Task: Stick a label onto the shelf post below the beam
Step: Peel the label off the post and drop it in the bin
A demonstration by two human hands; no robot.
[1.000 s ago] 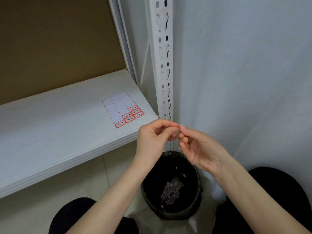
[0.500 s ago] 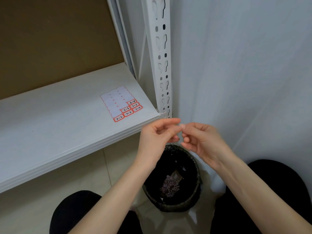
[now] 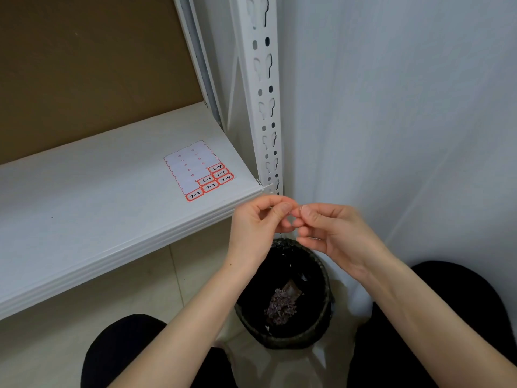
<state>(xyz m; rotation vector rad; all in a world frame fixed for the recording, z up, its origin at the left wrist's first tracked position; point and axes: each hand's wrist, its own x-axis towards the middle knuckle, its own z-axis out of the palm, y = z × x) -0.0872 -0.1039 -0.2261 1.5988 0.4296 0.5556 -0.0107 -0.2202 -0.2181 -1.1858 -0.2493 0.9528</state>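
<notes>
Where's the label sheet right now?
In the head view, the label sheet lies flat on the white shelf near its right front corner, just left of the shelf post.

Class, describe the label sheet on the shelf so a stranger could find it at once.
Start at the wide white shelf board left of the white slotted metal post. Near its front right corner lies a pale sticker sheet. It alone carries red-bordered handwritten labels along its nearer end.

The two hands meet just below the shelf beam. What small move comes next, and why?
Probably carry the label forward onto the post: left hand and right hand pinch it, barely visible, just below the beam, in front of the post.
</notes>
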